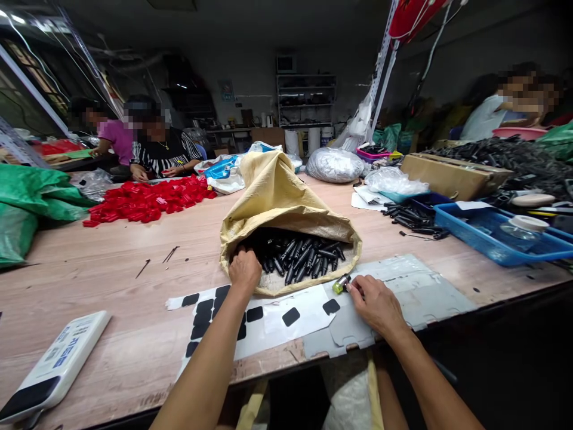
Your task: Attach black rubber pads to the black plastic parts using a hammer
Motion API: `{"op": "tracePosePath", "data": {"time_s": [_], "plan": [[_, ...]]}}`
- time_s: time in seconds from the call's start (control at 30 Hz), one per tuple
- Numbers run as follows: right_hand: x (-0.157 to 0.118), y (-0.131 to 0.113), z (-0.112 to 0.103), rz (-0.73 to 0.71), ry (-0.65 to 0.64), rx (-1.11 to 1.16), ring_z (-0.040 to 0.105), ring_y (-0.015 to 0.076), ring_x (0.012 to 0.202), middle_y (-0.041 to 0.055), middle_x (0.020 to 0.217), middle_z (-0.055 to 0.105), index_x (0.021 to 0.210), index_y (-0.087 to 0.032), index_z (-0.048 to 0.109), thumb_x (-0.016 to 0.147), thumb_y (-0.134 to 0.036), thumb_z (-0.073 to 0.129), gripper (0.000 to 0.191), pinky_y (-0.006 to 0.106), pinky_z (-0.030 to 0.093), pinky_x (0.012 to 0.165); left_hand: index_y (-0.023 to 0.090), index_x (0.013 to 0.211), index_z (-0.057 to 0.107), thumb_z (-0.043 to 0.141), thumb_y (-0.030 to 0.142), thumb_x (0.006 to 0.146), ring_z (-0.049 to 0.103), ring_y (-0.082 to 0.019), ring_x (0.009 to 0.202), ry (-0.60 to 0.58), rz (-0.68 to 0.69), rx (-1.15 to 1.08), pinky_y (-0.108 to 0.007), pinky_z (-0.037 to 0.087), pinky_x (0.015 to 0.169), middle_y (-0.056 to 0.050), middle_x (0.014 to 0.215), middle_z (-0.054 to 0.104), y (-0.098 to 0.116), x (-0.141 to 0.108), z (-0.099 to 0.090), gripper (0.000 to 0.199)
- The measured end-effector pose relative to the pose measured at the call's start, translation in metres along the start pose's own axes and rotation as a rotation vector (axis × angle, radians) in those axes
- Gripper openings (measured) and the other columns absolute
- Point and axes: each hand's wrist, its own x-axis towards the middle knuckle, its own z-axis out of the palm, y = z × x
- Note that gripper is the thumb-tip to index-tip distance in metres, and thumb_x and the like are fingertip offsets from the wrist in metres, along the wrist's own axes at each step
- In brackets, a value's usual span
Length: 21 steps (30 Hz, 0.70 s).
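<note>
A yellow woven sack (280, 185) lies on its side with its mouth towards me. Many black tube-shaped pieces (304, 257) fill the opening. My left hand (245, 272) is at the left side of the mouth, fingers curled downward; their tips and anything in them are hidden. Between the thumb and fingers of my right hand (378, 303) is a small black cylinder with a yellow-green end (341, 284), just outside the sack's right front edge. Below the sack, black rounded square pads (290, 316) sit on a white sheet (273, 335), which lies beside a grey sheet (403, 280).
A white device with a dark panel (58, 364) stands at the left front. Red pieces (147, 200) are heaped further back, near two people. On the right are a blue tray (492, 248) holding a jar, a cardboard box (452, 173) and heaped black parts (532, 161).
</note>
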Motion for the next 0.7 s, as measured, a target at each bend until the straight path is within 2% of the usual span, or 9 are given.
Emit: {"op": "tracePosePath", "data": {"time_s": [0.13,0.33,0.53,0.63,0.7], "plan": [[0.0,0.0,0.001,-0.003,-0.003,-0.004,0.054,0.0197,0.079,0.0034,0.086,0.061,0.087,-0.022,0.058,0.098,-0.034,0.049,0.02,0.032,0.029,0.07,0.018,0.114,0.07,0.05,0.029,0.093,0.067,-0.032,0.105,-0.045,-0.031,-0.039,-0.041,0.053,0.086,-0.018,0.122,0.064,-0.004,-0.007,-0.005,0.03],[-0.001,0.001,0.002,-0.011,-0.006,-0.014,0.054,0.0201,0.08,0.0039,0.087,0.062,0.088,-0.021,0.058,0.098,-0.033,0.048,0.019,0.032,0.029,0.07,0.026,0.118,0.066,0.052,0.041,0.094,0.07,-0.032,0.101,-0.11,-0.079,-0.113,-0.04,0.052,0.082,-0.013,0.105,0.074,-0.01,-0.013,-0.005,0.032],[0.0,0.001,0.002,-0.013,-0.01,-0.02,0.054,0.0196,0.08,0.0039,0.087,0.062,0.088,-0.022,0.058,0.098,-0.033,0.048,0.019,0.031,0.029,0.07,0.027,0.112,0.067,0.044,0.047,0.097,0.07,-0.032,0.102,-0.088,-0.107,-0.185,-0.04,0.051,0.082,-0.012,0.107,0.075,-0.005,-0.021,-0.005,0.035],[0.0,0.001,0.001,-0.013,-0.016,-0.019,0.054,0.0195,0.08,0.0038,0.088,0.062,0.088,-0.022,0.058,0.099,-0.034,0.047,0.019,0.031,0.029,0.07,0.027,0.106,0.069,0.052,0.06,0.091,0.069,-0.034,0.103,-0.106,-0.109,-0.205,-0.041,0.051,0.082,-0.012,0.108,0.075,0.001,-0.02,-0.004,0.04],[0.0,0.001,0.0,-0.015,-0.021,-0.018,0.054,0.0195,0.081,0.0037,0.087,0.062,0.088,-0.022,0.058,0.099,-0.034,0.046,0.02,0.031,0.029,0.071,0.026,0.106,0.069,0.058,0.062,0.086,0.069,-0.035,0.104,-0.131,-0.11,-0.21,-0.041,0.051,0.082,-0.013,0.109,0.074,0.002,-0.018,-0.003,0.042]]}}
